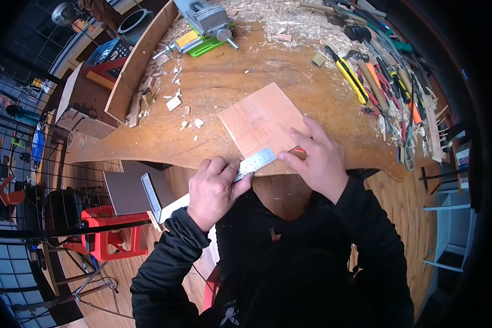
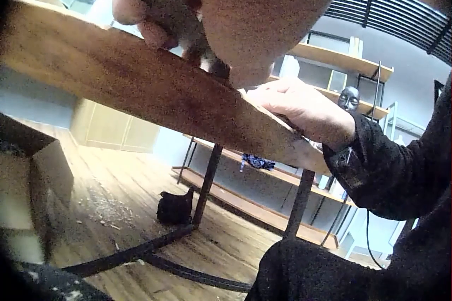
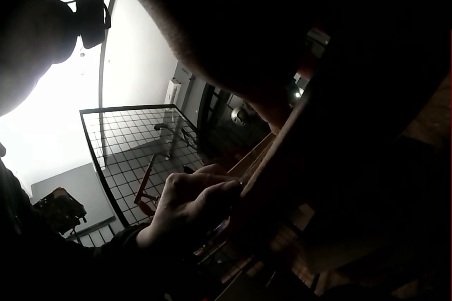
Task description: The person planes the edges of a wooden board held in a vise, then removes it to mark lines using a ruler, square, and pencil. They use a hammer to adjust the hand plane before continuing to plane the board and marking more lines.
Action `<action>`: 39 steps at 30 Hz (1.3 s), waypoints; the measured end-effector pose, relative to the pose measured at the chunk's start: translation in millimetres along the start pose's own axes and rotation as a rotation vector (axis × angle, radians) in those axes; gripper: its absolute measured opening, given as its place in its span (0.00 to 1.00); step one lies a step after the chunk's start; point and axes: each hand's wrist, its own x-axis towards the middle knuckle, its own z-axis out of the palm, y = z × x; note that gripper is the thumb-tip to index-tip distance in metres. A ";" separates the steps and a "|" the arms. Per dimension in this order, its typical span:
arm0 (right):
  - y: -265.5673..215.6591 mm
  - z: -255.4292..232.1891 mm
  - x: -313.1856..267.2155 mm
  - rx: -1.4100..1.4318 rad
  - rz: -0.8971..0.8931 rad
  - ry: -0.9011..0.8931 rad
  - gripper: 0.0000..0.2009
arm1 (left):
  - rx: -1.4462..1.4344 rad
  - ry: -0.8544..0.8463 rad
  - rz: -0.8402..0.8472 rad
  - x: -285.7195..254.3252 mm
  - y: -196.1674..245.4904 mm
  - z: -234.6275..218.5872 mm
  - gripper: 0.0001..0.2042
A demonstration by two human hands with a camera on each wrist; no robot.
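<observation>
A thin square wooden board (image 1: 262, 117) with fine lines on its face lies near the front edge of the workbench. My left hand (image 1: 213, 188) grips a metal ruler (image 1: 258, 160) between thumb and curled fingers, and the ruler's end overlaps the board's near corner. My right hand (image 1: 321, 158) rests at the board's right corner with its fingers extended, the thumb tip right at the ruler's end. A small red thing (image 1: 299, 150) shows beneath that hand, mostly hidden. In the left wrist view the left hand (image 2: 261, 11) is at the bench edge; the right wrist view is very dark.
A grey vise (image 1: 210, 22) stands at the back on a green base. Wood shavings (image 1: 290, 19) cover the far bench. On the right lie a yellow utility knife (image 1: 347, 76), scissors (image 1: 408, 150) and several hand tools. A red stool (image 1: 112, 232) stands at lower left.
</observation>
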 end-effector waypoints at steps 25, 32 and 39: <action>7.7 -20.1 18.0 0.627 0.123 0.179 0.17 | -0.031 0.029 0.021 -2.5 -2.1 3.5 0.14; 7.0 -24.0 23.3 0.881 0.314 -0.189 0.22 | -0.020 0.029 0.033 -2.4 -2.1 3.6 0.13; -4.0 9.7 15.0 1.123 0.216 -0.150 0.12 | -0.019 0.020 0.031 -1.9 -1.2 2.2 0.13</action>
